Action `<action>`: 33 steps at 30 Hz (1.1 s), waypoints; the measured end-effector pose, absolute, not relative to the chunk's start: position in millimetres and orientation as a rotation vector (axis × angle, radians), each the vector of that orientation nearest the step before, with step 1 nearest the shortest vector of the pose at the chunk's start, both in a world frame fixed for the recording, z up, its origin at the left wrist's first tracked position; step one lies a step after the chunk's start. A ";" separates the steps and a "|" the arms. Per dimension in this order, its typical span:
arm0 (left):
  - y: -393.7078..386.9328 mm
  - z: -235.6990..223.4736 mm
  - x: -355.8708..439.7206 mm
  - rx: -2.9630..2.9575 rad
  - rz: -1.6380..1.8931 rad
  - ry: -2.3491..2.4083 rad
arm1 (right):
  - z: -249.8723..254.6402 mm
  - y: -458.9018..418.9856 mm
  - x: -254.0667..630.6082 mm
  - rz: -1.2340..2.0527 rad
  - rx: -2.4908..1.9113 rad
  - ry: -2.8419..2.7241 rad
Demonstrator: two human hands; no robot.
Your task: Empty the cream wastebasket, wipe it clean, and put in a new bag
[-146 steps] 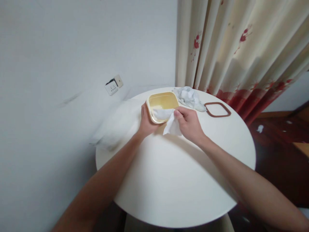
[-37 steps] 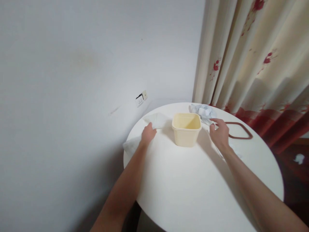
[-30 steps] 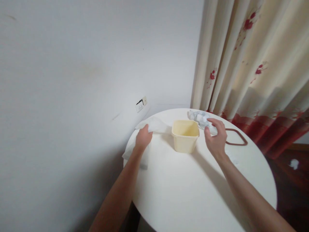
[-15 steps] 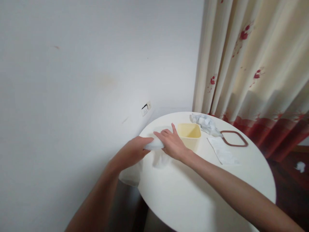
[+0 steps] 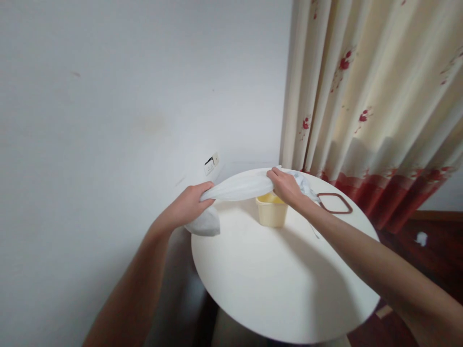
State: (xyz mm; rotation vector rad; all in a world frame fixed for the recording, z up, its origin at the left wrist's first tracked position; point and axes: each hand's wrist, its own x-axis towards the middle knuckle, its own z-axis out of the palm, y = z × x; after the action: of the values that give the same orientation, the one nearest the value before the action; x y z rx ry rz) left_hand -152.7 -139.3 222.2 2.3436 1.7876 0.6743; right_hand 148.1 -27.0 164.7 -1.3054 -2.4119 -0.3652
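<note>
A white plastic bag (image 5: 240,187) is stretched sideways between my two hands, above the far part of the round table. My left hand (image 5: 191,205) is closed round one part of it, and a loose end hangs below that hand at the table's left edge. My right hand (image 5: 285,185) grips the other end. Beneath the bag, near my right hand, stands a pale yellow bin (image 5: 272,214); the bag and hand cover part of its opening.
A round white table (image 5: 253,279) stands beside the wall. On it lie a brownish-red rounded frame (image 5: 335,203) and a crumpled clear plastic bag (image 5: 306,185), partly behind my right hand. A wall socket (image 5: 211,164) and a flowered curtain (image 5: 325,96) are behind.
My hands have moved apart, my right hand going right and upward, drawing the bunched bag out into a long strip. The view has shifted slightly.
</note>
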 end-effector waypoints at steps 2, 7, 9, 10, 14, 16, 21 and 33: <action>-132.4 222.9 -150.8 2.311 0.784 1.763 | 158.4 -22.3 145.6 -0.210 -1.386 -2.467; -111.2 227.0 -134.1 2.329 0.995 1.594 | 157.7 -8.0 134.5 0.306 -1.452 -2.696; -98.5 226.8 -124.2 2.364 1.009 1.549 | 168.2 -1.1 139.8 0.454 -1.419 -2.805; -91.5 226.4 -119.3 2.389 0.991 1.534 | 175.1 2.3 145.3 0.514 -1.402 -2.843; -62.1 226.1 -97.7 2.587 0.780 1.524 | 199.8 13.7 176.1 0.492 -1.380 -2.700; -48.7 227.4 -82.2 2.684 0.630 1.566 | 203.9 15.7 189.0 0.394 -1.448 -2.537; -19.3 224.2 -24.3 2.762 0.220 1.561 | 192.5 3.4 200.7 0.263 -1.632 -2.290; 11.2 218.3 9.0 2.741 0.175 1.355 | 169.3 -36.7 206.7 0.325 -1.714 -2.204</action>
State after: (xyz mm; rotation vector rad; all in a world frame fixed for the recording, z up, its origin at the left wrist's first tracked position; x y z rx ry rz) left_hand 9.0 11.2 218.3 2.7409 1.3554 0.1749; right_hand 206.7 -36.7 169.3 -1.7139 -2.2041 0.3248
